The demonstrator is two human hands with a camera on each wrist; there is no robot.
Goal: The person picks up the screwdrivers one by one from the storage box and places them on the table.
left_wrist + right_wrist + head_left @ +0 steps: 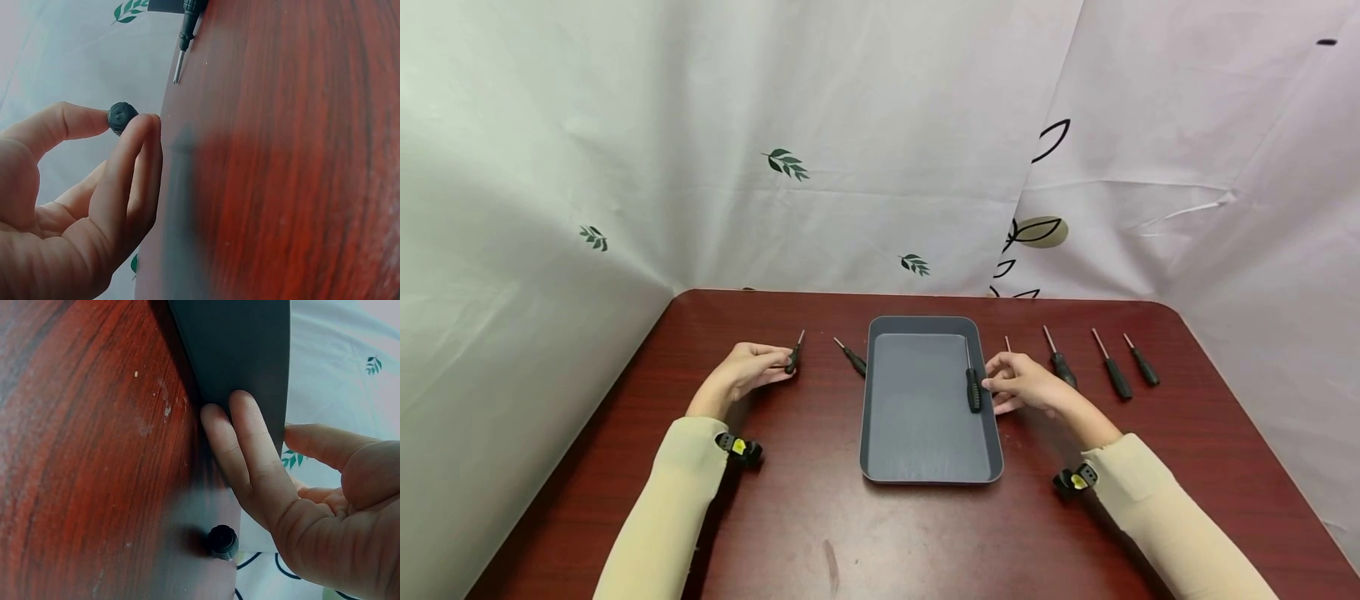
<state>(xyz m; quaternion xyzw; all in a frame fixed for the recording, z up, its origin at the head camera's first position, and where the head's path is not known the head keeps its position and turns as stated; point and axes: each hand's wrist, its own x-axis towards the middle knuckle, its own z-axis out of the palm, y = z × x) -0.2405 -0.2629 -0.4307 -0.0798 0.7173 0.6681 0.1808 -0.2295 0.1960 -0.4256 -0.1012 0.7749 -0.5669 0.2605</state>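
Observation:
My left hand (747, 368) pinches a small screwdriver (793, 358) by its black handle, its shaft pointing away from me. In the left wrist view the handle's round end (121, 117) shows between thumb and fingertips. With my right hand (1030, 385) I grip the right wall of a grey tray (932, 481). Two fingers press the tray's outer wall (244, 350) in the right wrist view, and the thumb reaches over the rim. Inside the tray, along its right side, lies a screwdriver with a ribbed black handle (973, 392).
Another screwdriver (852, 358) lies left of the tray, its handle end against or under the tray's edge. Right of the tray lie several more: a thin shaft (1007, 342) partly hidden by my hand, and screwdrivers (1060, 365), (1117, 377) farther right. A white curtain (850, 208) hangs behind the table.

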